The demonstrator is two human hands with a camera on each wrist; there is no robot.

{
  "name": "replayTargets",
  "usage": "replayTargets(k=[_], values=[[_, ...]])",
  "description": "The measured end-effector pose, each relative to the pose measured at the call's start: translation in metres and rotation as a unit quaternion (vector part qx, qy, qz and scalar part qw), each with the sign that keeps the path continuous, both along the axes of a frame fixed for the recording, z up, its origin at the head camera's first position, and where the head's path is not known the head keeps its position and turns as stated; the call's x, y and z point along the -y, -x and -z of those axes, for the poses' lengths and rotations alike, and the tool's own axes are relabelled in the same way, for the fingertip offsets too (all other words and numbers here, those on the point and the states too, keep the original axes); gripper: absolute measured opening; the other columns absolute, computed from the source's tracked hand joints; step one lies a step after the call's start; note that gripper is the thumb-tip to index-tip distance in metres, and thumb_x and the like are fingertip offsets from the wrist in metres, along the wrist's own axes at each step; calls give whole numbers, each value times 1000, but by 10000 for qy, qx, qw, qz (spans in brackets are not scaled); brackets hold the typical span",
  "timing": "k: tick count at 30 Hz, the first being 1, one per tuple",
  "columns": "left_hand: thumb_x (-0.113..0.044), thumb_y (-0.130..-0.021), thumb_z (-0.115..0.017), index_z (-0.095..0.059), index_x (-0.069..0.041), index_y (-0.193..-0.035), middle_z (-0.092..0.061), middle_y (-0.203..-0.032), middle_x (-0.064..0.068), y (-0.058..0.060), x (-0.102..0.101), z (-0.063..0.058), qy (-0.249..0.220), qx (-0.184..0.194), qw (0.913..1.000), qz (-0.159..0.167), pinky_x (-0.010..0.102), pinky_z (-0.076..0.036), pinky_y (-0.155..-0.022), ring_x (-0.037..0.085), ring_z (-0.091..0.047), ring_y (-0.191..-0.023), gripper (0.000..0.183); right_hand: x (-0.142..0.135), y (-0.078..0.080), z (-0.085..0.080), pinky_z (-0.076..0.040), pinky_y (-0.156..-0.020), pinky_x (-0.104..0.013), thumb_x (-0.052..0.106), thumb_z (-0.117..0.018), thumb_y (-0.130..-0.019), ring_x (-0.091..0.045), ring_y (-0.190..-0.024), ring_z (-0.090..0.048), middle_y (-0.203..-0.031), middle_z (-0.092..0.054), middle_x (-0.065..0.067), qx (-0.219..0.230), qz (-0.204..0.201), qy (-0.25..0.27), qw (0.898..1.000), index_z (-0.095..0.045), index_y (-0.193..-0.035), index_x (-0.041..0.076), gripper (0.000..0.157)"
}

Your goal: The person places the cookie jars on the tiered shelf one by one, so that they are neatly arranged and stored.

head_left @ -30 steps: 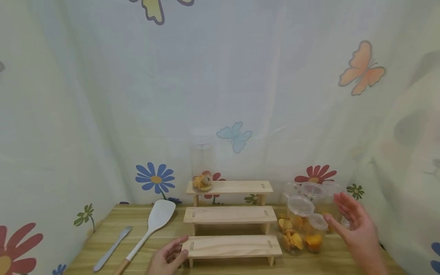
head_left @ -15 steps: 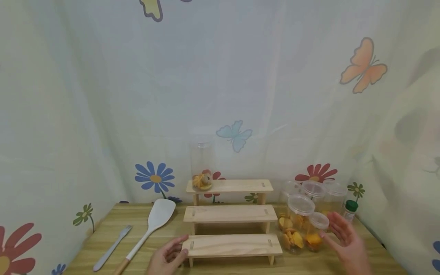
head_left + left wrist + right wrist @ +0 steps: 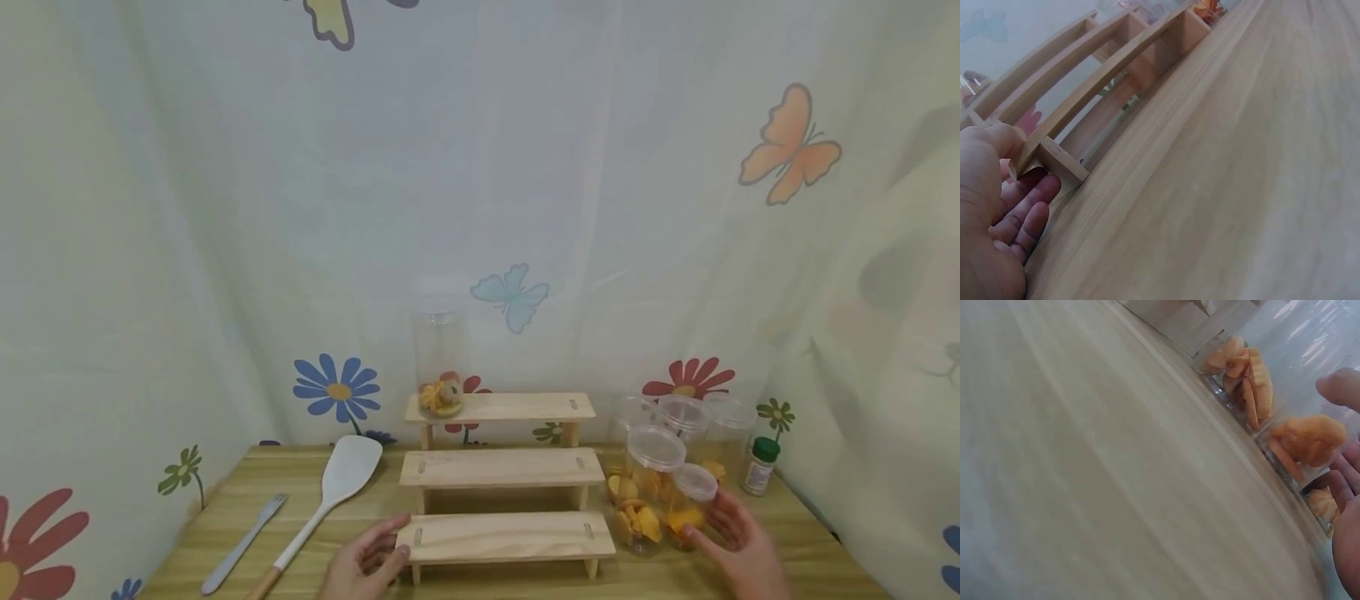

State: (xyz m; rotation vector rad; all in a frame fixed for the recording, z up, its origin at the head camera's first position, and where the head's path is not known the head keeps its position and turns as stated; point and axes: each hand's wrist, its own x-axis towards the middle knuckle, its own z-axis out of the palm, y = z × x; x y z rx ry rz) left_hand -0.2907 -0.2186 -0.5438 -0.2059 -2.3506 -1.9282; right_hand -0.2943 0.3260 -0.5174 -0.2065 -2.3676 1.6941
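Small jar (image 3: 685,508), upright on the desk (image 3: 813,533) right of the wooden rack (image 3: 501,467), looks light, stiff and slippery, best held round its sides. Right grip (image 3: 742,542) curls thumb and fingers about it; left grip (image 3: 367,558) pinches the rack's front-left end.

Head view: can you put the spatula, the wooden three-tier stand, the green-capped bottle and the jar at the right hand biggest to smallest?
1. Wooden three-tier stand
2. Spatula, partly cut off
3. Jar at the right hand, partly hidden
4. Green-capped bottle; it's farther back, which may shrink it
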Motion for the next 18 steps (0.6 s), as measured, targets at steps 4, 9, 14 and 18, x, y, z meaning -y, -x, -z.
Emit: replayTargets(k=[4,9,14,18], values=[[-22,-103,-82,-67,2,-150,-82,-114,14,0,0,-1,17,16,10000,-39,25,-63,-83,12,-78,-93,55,-3,5,2,-50,-92,-9,25,-88,-101,-7,-128,-66,-169,-43,-35,252,-33,-355,9990,-34,-167,-7,91],[-24,-104,-82,-67,1,-151,-82,-112,14,0,0,-1,32,57,10000,-28,26,-64,-83,14,-78,-93,55,-3,6,4,-52,-95,-13,25,-87,-101,-49,-152,-51,-166,-45,-36,285,-133,-699,9971,-39,-164,-8,85],[-23,-104,-82,-67,1,-151,-82,-113,14,-1,0,1,56,37,10000,-36,26,-64,-83,14,-78,-93,55,-1,6,5,-57,-103,-25,27,-88,-101,-51,-149,-53,-163,-51,-36,202,-118,-948,9952,-46,-160,-8,81],[-21,-104,-81,-67,2,-150,-82,-113,14,0,-1,0,52,12,10000,-79,25,-63,-83,13,-78,-94,54,-1,6,5,-52,-95,-15,29,-88,-100,-49,-147,-57,-159,-56,-33,110,-25,-1019,9947,-50,-157,-7,77]])
